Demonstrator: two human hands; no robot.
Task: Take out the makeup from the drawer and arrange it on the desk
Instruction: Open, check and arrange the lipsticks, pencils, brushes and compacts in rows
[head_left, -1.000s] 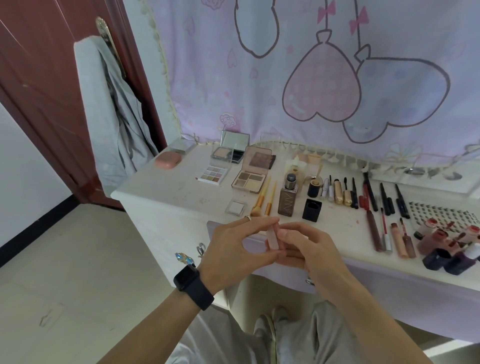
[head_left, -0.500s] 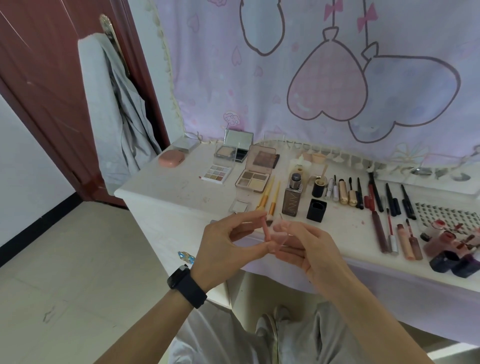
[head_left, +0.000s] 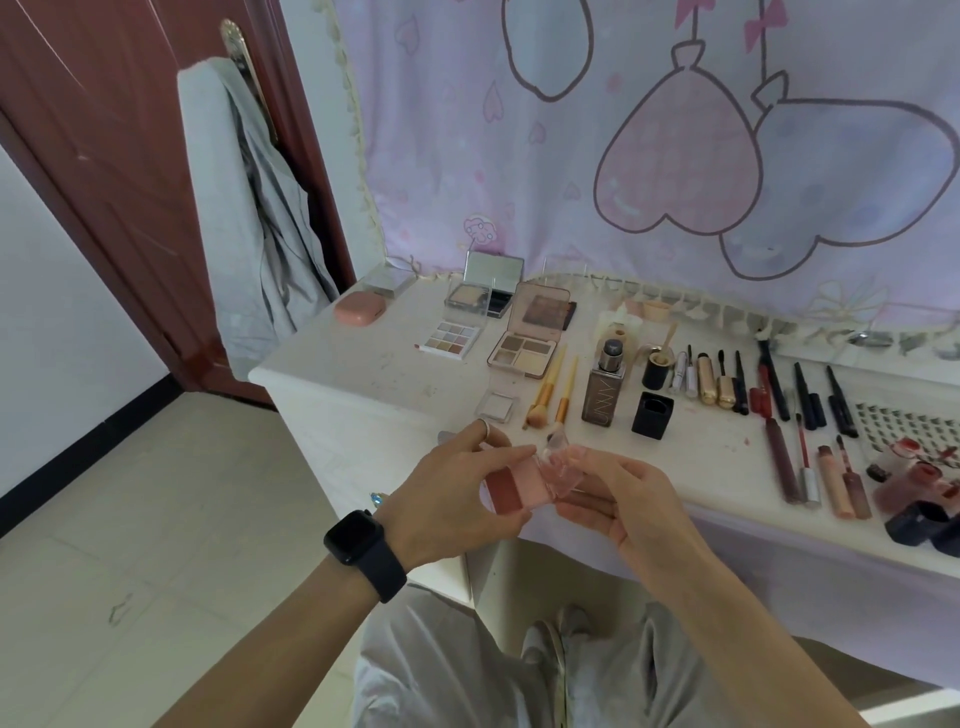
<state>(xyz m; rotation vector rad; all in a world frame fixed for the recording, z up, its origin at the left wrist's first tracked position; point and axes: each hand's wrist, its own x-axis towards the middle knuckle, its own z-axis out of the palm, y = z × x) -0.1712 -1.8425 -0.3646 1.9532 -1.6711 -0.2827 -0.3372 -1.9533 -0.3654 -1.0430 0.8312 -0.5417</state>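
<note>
1. Blush compact (head_left: 514, 486): pink and terracotta pan with a clear lid. It is held in the air between both hands, in front of the near edge of the worktop (head_left: 363, 374) and not touching it.
2. Left hand (head_left: 452, 499): clamped on the pan side of the compact, thumb and fingers pinching it. A ring is worn on one finger and a black watch (head_left: 363, 553) on the wrist.
3. Right hand (head_left: 623, 499): curled round the clear lid side, at 3 o'clock of the pan. The two hands are brought together on the one item.
4. Two gold-handled brushes (head_left: 545, 389): laid side by side at 12 o'clock of the compact.
5. Foundation bottle (head_left: 602, 389): standing upright at 1 o'clock, with a black cap (head_left: 652, 413) just beside it.
6. Four-pan palette (head_left: 524, 353): lid open, beyond the brushes.
7. Nine-pan palette (head_left: 451, 340): at 11 o'clock, near a mirrored powder compact (head_left: 485, 291).
8. Pink case (head_left: 359, 307): at 10 o'clock, near the far left corner.
9. Pencils and mascaras (head_left: 727, 384): ranged in a row at 2 o'clock.
10. Lip glosses (head_left: 831, 483): laid at 3 o'clock, well apart from the hands.
</note>
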